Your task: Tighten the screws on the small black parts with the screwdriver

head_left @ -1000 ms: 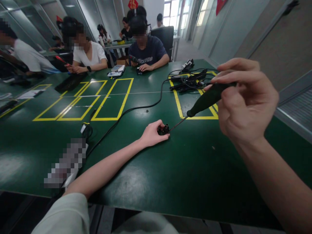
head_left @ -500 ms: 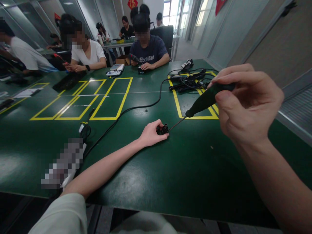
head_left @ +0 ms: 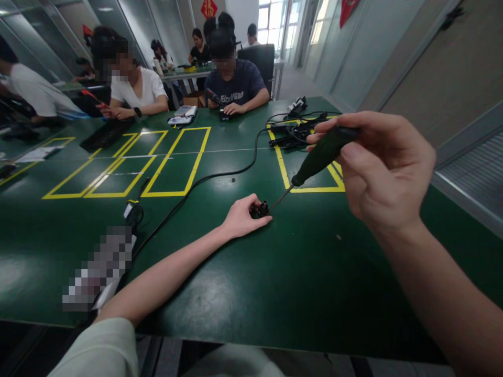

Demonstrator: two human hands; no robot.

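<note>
My left hand (head_left: 244, 215) rests on the green table, its fingers curled round a small black part (head_left: 260, 209) with a short tube standing up from it. What exactly the part is, I cannot make out. In my right hand (head_left: 387, 165) is a screwdriver (head_left: 317, 157) with a dark green handle, gripped near its butt end between thumb and fingers. Its thin shaft slants down to the left, and the tip meets the right side of the black part; the exact contact point is too small to see.
A black cable (head_left: 204, 178) runs across the green table (head_left: 314, 293) towards a bundle of black parts (head_left: 291, 133) inside yellow tape. Left of my forearm lies a blurred-out device (head_left: 98, 269). A person in a dark shirt (head_left: 236, 84) and one in white (head_left: 137, 86) sit opposite.
My right hand and the screwdriver have shifted slightly left, with the shaft a little steeper. The left hand still holds the black part. The whole view has shifted a little.
</note>
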